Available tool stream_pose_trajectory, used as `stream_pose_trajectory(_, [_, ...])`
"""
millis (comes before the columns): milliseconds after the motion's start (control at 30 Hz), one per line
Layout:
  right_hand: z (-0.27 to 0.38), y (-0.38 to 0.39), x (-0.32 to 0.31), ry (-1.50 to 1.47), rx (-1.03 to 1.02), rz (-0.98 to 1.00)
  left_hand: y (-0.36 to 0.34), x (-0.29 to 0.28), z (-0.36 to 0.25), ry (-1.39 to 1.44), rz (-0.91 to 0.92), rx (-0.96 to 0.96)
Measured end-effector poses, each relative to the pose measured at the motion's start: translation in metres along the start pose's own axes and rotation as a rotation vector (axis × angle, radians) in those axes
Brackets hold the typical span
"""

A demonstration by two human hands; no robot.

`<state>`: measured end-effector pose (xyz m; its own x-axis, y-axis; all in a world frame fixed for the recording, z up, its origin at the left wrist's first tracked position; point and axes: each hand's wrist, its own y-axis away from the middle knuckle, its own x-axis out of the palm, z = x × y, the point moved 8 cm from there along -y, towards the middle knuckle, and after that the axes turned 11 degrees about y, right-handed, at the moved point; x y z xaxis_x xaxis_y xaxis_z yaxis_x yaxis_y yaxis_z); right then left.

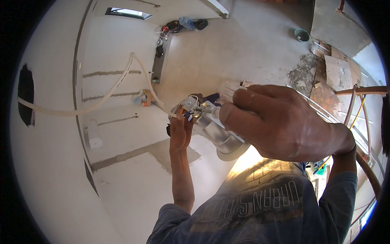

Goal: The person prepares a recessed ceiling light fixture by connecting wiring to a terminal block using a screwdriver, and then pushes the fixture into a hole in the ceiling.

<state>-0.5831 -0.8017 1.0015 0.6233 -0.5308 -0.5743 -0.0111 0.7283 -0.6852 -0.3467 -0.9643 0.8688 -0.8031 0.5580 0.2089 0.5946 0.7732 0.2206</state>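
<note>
My left hand (180, 132) is wrapped round the top end of a silver, can-shaped light fitting (219, 136), beside its small pale connection box (190, 104). Short wires, one of them blue, show at that box. A white flexible conduit (107, 97) comes out of a hole in the wall, loops up and runs down to my left fingers. Closer to the camera, my right hand (284, 122) grips a screwdriver (210, 109) with a pale, see-through handle. Its shaft points at the connection box; whether the tip touches a screw is too small to tell.
A dark ragged hole (26, 95) opens in the left wall. Bags and a water bottle (187, 22) lie along the far wall. A green bucket (302, 35) stands on the floor near cardboard sheets (339, 71). Curved brown bars (361, 90) rise at my right.
</note>
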Motion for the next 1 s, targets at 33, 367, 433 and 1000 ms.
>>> stream_pose_trajectory(33, [0.001, 0.002, 0.004, -0.015, -0.004, 0.064, 0.000, 0.000, 0.000, 0.004, 0.011, 0.001])
stream_pose_trajectory(367, [-0.010, -0.003, 0.006, -0.023, 0.017, 0.032, -0.001, -0.010, -0.001, -0.021, 0.046, 0.041])
stream_pose_trajectory(433, [-0.012, -0.002, 0.010, 0.010, 0.024, 0.124, -0.001, -0.011, -0.001, -0.093, -0.002, 0.061])
stream_pose_trajectory(1000, [-0.015, -0.008, 0.023, -0.011, 0.093, 0.306, 0.001, -0.014, -0.005, -0.073, -0.009, 0.072])
